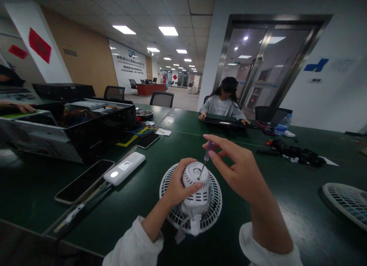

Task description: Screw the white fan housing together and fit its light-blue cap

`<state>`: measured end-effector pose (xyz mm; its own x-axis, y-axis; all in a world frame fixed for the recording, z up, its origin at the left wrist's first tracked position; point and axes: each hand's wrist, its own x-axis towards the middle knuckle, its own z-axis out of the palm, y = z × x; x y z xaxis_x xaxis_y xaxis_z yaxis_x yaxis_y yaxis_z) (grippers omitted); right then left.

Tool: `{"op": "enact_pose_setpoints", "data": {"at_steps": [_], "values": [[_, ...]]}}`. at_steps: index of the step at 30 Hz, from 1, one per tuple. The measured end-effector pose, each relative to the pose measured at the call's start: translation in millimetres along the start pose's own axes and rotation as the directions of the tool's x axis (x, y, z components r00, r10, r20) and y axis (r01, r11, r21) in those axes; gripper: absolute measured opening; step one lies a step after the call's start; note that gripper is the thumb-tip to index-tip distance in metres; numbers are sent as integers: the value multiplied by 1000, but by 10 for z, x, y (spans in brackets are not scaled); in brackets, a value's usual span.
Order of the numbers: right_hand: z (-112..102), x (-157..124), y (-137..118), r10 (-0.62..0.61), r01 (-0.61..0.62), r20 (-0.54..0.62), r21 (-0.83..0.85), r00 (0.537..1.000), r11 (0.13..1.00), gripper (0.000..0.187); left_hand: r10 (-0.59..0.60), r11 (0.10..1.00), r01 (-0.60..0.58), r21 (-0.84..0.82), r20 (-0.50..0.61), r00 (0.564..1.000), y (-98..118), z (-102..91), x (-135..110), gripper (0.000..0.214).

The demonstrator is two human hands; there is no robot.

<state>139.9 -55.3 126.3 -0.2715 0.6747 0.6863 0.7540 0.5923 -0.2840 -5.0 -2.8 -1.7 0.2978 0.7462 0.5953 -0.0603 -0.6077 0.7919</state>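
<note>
My left hand [179, 183] wraps around a white plastic fan motor housing [197, 199], which stands on a round white fan grille [215, 204]. My right hand [237, 166] pinches a small screwdriver [207, 157] with a purple handle between thumb and fingertips. Its thin metal shaft slants down, and the tip rests at the top of the housing. The tip's contact point is too small to make out. A white tag or strip [195, 224] hangs at the near edge of the grille.
On the dark green table lie a white power bank [124, 168] and a black phone [84, 181] to my left. An open computer case [97, 136] with wiring stands beyond them. A second fan grille [346, 204] lies right. A seated co-worker [223, 105] faces me across the table.
</note>
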Motion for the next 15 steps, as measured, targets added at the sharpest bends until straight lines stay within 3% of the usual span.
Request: {"op": "enact_pose_setpoints", "data": {"at_steps": [6, 12, 15], "values": [[23, 7, 16, -42, 38, -57, -71, 998, 997, 17, -82, 992, 87, -93, 53, 995, 41, -63, 2, 52], [76, 10, 7, -51, 41, -102, -103, 993, 994, 12, -109, 993, 106, 43, 67, 992, 57, -50, 4, 68], [100, 11, -5, -20, 7, -133, -100, 991, 995, 17, -124, 992, 122, 43, 45, 991, 52, -37, 4, 65]]}}
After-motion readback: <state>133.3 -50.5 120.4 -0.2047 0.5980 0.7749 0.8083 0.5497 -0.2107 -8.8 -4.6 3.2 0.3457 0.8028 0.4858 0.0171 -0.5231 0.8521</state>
